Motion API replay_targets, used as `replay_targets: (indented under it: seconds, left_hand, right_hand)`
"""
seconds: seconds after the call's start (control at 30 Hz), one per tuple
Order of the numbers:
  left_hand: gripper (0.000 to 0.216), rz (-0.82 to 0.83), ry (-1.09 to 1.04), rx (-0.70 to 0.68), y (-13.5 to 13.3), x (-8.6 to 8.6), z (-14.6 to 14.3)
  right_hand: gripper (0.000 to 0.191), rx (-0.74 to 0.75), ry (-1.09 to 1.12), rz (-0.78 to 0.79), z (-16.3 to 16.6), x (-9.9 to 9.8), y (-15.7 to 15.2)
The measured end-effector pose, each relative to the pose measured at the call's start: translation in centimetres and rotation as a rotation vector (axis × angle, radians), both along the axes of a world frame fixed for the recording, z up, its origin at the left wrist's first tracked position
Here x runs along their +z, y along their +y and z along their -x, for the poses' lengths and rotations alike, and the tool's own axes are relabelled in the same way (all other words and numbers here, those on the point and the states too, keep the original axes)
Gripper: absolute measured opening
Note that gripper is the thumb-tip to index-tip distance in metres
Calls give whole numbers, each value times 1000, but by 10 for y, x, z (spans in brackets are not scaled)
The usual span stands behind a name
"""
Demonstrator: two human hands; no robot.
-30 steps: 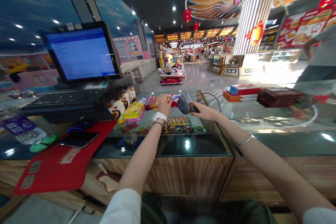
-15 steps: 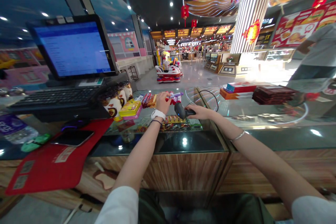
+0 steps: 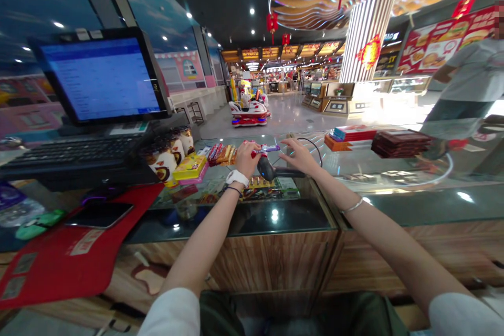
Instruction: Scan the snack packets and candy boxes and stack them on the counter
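Note:
My left hand (image 3: pixel 248 160) is closed on a thin purple-wrapped bar (image 3: pixel 270 148) above the glass counter. A black handheld barcode scanner (image 3: pixel 266 169) lies on the glass just below the bar, its handle toward the right. My right hand (image 3: pixel 298 156) is over the handle end with its fingers apart, near the right tip of the bar and holding nothing. Red and orange wrapped snack bars (image 3: pixel 222 154) lie left of my left hand. A yellow box (image 3: pixel 190 167) rests on a pink one beside them.
A monitor (image 3: pixel 103 79) and black keyboard (image 3: pixel 74 152) stand at left, near several patterned cups (image 3: pixel 162 164). On a red mat (image 3: pixel 86 252) lies a phone (image 3: pixel 103 214). Dark red packets (image 3: pixel 399 144) are stacked at right. Beyond the counter stands a person (image 3: pixel 468 79).
My right hand has let go of the scanner, which now lies on the glass, and has lifted toward the bar. My left hand keeps the bar. The view has shifted slightly.

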State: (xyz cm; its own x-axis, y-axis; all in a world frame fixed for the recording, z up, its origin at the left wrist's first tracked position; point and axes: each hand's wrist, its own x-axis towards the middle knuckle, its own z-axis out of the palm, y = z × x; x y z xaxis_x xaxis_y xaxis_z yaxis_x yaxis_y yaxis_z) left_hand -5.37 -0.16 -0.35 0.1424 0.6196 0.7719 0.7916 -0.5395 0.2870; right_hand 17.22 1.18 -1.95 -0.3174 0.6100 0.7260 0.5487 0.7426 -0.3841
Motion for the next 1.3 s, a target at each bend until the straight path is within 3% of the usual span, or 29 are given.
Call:
replay_targets:
  seconds: [0.23, 0.47, 0.67, 0.9, 1.13, 1.3]
  left_hand:
    - [14, 12, 25, -48, -3, -1, -6]
    - [11, 25, 9, -51, -7, 2, -18]
    - [11, 16, 78, -38, -9, 8, -55]
    - [34, 132, 212, -111, -3, 8, -129]
    - [47, 305, 361, -125, 25, -10, -208]
    - [56, 361, 401, -59, 52, -26, -245]
  right_hand:
    - [18, 74, -6, 72, 2, 3, 0]
    - [16, 140, 20, 226, -14, 10, -9]
    - [12, -104, -64, 79, -48, 10, -27]
    - [17, -371, -118, -68, -98, 1, -29]
    - [26, -697, -155, 20, -146, -7, -1]
    - [30, -822, -145, 35, -166, -14, 30]
